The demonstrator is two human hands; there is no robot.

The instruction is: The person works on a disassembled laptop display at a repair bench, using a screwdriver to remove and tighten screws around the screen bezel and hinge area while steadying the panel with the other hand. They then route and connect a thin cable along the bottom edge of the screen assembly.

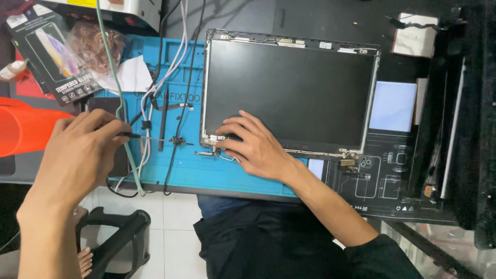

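Note:
A laptop screen panel point(294, 88) lies flat in its lid frame on a blue work mat point(217, 173). My right hand point(253, 144) rests on the panel's lower left corner, fingertips beside a small metal hinge bracket point(212, 142). My left hand point(77, 155) grips a thin screwdriver point(150, 138), its shaft pointing right toward a small dark screw cluster point(178, 140) on the mat. A black pen-like tool point(163, 124) lies upright on the mat between the two hands.
White, black and green cables point(124, 103) run down the mat's left side. An orange object point(23, 126) sits far left, a screen-protector box point(51, 51) above it. A black mat point(382, 175) and dark laptop parts point(449, 113) lie right. A black stool point(119, 232) stands below.

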